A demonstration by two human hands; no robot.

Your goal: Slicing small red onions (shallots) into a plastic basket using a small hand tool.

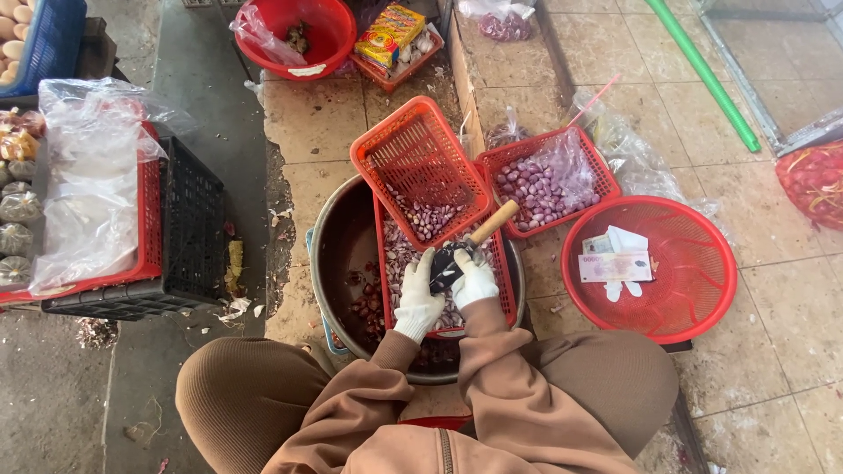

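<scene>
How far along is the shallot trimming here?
Done: a side basket holds trimmed-looking shallots. In hand: left hand and right hand work together with a knife over the lower basket. Left: shallots in the tilted basket.

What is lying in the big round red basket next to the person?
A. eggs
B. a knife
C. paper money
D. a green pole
C: the round red basket on the floor tiles holds a few paper banknotes and a white slip, and nothing else; the knife is in the person's gloved hands over the metal basin.
</scene>
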